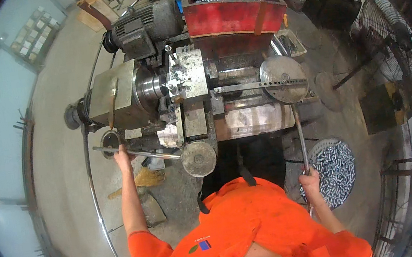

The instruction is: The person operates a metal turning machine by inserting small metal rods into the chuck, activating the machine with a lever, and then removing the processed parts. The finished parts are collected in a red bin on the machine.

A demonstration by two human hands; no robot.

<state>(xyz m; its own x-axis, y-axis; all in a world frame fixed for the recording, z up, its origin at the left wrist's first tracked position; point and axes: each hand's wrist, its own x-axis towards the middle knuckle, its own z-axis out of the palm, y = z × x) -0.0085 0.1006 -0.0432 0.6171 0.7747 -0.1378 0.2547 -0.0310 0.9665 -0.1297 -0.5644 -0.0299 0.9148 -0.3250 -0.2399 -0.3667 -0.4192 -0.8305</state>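
Note:
A small, dark, oily lathe point(186, 74) stands in front of me. My left hand point(123, 159) is closed round a metal lever point(153, 154), which runs to a round steel disc point(199, 158) on the lathe's near side. My right hand point(310, 180) grips a long lever rod point(301, 140) rising to a larger steel disc point(284, 79) at the lathe's right end. A flat bar with a row of holes point(257, 85) crosses that disc. Between the spindle point(153, 87) and the tool block point(188, 74), any workpiece is too small to make out.
A red bin point(233, 17) of small metal pieces stands behind the lathe, beside an electric motor point(144, 25). To my right are a round basket point(323, 143) full of shiny pieces and a large fan point(390, 36). A straw brush point(145, 178) lies on the left.

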